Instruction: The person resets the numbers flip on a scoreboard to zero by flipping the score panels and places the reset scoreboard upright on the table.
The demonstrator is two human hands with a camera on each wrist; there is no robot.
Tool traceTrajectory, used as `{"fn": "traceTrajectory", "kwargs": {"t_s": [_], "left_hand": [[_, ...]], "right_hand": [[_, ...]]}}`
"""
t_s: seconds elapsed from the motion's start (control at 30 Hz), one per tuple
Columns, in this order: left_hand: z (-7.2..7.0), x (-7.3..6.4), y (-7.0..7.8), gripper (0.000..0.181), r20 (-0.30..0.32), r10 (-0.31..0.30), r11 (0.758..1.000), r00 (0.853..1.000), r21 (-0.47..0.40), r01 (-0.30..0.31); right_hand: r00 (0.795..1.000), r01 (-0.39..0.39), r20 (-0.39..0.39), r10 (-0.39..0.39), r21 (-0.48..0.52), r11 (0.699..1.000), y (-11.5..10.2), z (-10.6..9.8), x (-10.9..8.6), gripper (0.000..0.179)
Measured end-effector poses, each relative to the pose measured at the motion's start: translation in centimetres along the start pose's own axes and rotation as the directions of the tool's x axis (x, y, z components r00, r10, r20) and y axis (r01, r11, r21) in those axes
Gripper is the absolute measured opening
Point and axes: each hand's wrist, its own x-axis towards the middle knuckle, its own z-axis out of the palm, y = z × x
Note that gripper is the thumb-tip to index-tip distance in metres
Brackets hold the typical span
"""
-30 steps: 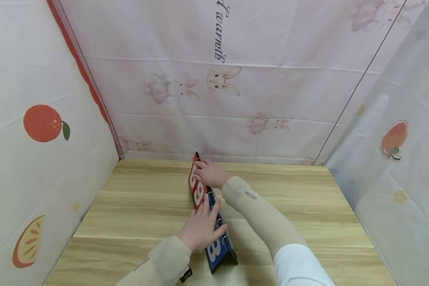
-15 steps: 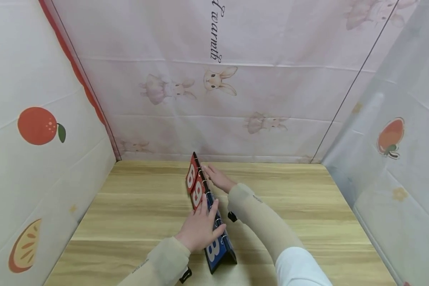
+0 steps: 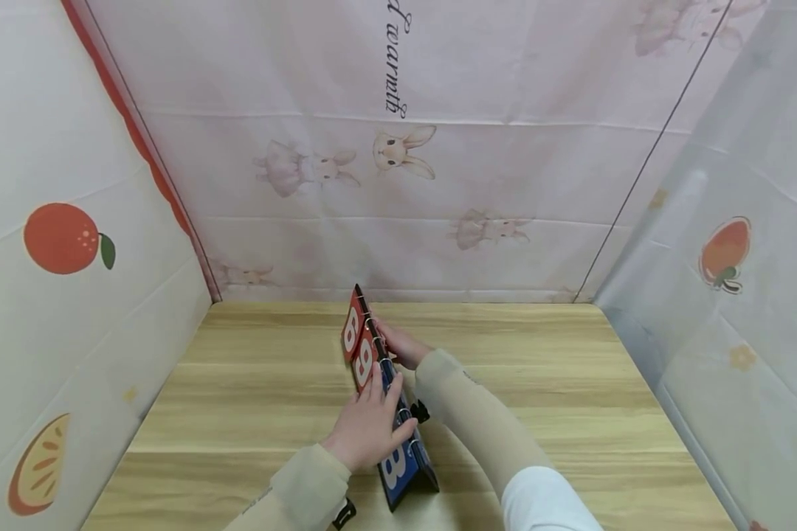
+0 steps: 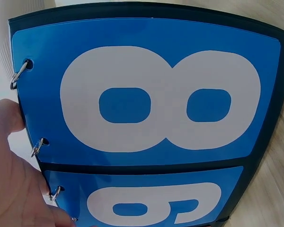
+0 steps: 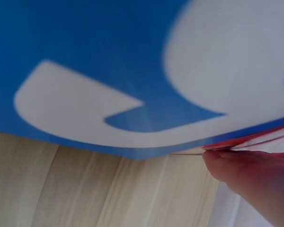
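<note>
A tent-shaped flip scoreboard (image 3: 398, 442) stands on the wooden table, with ring-bound red and blue number cards along its ridge. My left hand (image 3: 368, 428) rests across the ridge near the middle, fingers straight and spread. In the left wrist view its thumb side lies by the metal rings, beside a blue 8 card (image 4: 161, 99). My right hand (image 3: 401, 345) is on the board's right side by the far, red half, its fingertips partly hidden. In the right wrist view a digit (image 5: 246, 170) touches the lower edge of red cards (image 5: 255, 138); the other fingers are out of sight.
The wooden tabletop (image 3: 252, 398) extends around the scoreboard on both sides. Printed cloth walls enclose it: a rabbit-patterned back wall (image 3: 332, 243), a fruit-patterned left wall (image 3: 139, 243) and a right wall (image 3: 691, 332).
The right hand has left the far red card on the left face, crossed over the ridge and dropped lower on the right side. The left hand keeps its place on the board.
</note>
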Motion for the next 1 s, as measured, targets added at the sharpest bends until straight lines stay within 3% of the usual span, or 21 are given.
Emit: {"fn": "traceTrajectory", "kwargs": {"t_s": [0.23,0.43,0.57,0.73,1.0], "left_hand": [[-0.07,-0.04,0.03,0.081,-0.019,0.006,1.000,1.000,0.009,-0.006],[-0.09,-0.06,0.13,0.080,-0.020,0.008,1.000,1.000,0.009,-0.008],[-0.02,-0.02,0.14,0.080,-0.021,0.008,1.000,1.000,0.011,-0.008],[0.03,0.07,0.20,0.080,-0.015,0.008,1.000,1.000,0.012,-0.008],[-0.07,0.08,0.07,0.080,-0.002,0.006,1.000,1.000,-0.012,-0.006]], "right_hand": [[1.000,0.007,0.019,-0.006,-0.016,1.000,-0.62,-0.31,-0.53,0.070],[1.000,0.013,-0.019,-0.013,-0.040,0.999,-0.78,-0.45,-0.38,0.061],[0.997,-0.019,-0.073,0.017,-0.026,0.999,-0.68,-0.50,-0.21,0.059],[0.986,-0.070,-0.153,0.070,0.010,0.998,-0.51,-0.76,-0.11,0.071],[0.964,-0.050,-0.261,0.055,0.022,0.998,-0.81,-0.87,0.05,0.076]]}}
